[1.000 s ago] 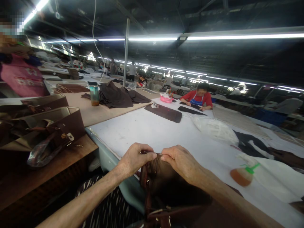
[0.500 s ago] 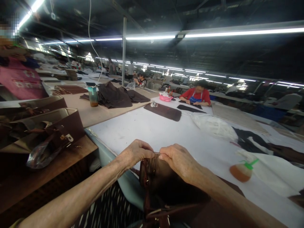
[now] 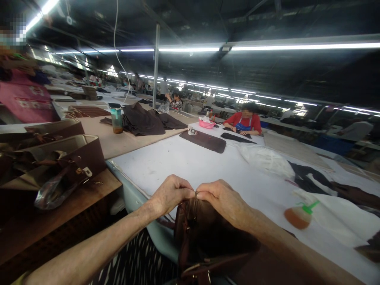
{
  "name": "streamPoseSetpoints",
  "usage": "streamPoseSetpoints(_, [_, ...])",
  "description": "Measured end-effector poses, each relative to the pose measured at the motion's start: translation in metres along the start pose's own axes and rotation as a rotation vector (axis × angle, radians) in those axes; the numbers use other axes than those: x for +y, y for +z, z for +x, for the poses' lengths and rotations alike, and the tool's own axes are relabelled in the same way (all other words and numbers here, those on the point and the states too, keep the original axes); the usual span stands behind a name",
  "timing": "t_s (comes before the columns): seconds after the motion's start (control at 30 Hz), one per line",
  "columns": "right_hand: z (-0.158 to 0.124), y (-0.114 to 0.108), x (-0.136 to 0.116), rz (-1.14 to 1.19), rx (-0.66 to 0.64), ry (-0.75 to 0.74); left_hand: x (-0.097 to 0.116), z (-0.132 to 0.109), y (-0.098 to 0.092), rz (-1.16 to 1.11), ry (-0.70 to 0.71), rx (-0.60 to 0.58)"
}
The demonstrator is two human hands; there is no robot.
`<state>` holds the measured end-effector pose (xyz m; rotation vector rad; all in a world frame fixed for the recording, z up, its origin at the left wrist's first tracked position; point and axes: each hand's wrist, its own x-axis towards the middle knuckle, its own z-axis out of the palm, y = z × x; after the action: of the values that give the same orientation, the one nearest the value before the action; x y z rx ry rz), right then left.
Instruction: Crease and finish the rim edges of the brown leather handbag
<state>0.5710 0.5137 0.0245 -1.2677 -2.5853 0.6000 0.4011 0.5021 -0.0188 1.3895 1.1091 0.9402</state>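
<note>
A dark brown bag (image 3: 219, 233) with gold-coloured metal fittings lies open toward me at the table's near edge. My left hand (image 3: 172, 194) pinches the bag's upper rim between thumb and fingers. Right beside it, my right hand (image 3: 222, 200) pinches the same rim, with the fingertips of both hands almost touching. Below the fingertips a seam or strip runs down the bag's inner side. The bag's lower part is dark and partly hidden by my right forearm.
More brown bags (image 3: 86, 152) stand on a wooden surface (image 3: 103, 184) at left. On the white table (image 3: 148, 160) lie a brown panel (image 3: 204, 141), a glue bottle (image 3: 299, 215) and plastic sheeting (image 3: 267, 158). A person in red (image 3: 245, 120) sits across; another in pink stands left.
My hands have drawn slightly closer together on the bag's rim. The view has shifted a little, and the person across has moved their hands over the dark piece.
</note>
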Motion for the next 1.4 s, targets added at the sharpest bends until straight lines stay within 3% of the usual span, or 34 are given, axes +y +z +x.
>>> streamPoseSetpoints(0.17, [0.003, -0.001, 0.005, 0.063, 0.021, -0.062, 0.008, 0.001, -0.005, -0.124, 0.001, -0.072])
streamPoseSetpoints(0.3, [0.004, 0.006, 0.008, 0.049, -0.003, -0.053, -0.005, 0.003, -0.004, -0.175, -0.034, -0.093])
streamPoseSetpoints(0.47, [0.002, 0.011, 0.006, -0.04, -0.022, -0.032, -0.019, -0.003, 0.003, -0.189, -0.007, 0.002])
streamPoseSetpoints(0.67, [-0.001, 0.01, 0.004, -0.049, -0.033, -0.021, -0.016, -0.018, -0.02, -0.266, -0.054, -0.234])
streamPoseSetpoints(0.83, [-0.002, 0.01, 0.001, -0.075, -0.046, -0.03, -0.023, -0.02, -0.03, -0.298, -0.134, -0.138])
streamPoseSetpoints(1.03, [-0.001, 0.011, 0.001, -0.073, -0.047, -0.041, -0.017, -0.02, -0.018, -0.164, -0.091, -0.135])
streamPoseSetpoints(1.4, [0.003, 0.013, -0.01, -0.2, -0.092, -0.035, -0.031, -0.02, 0.002, 0.036, -0.006, 0.065])
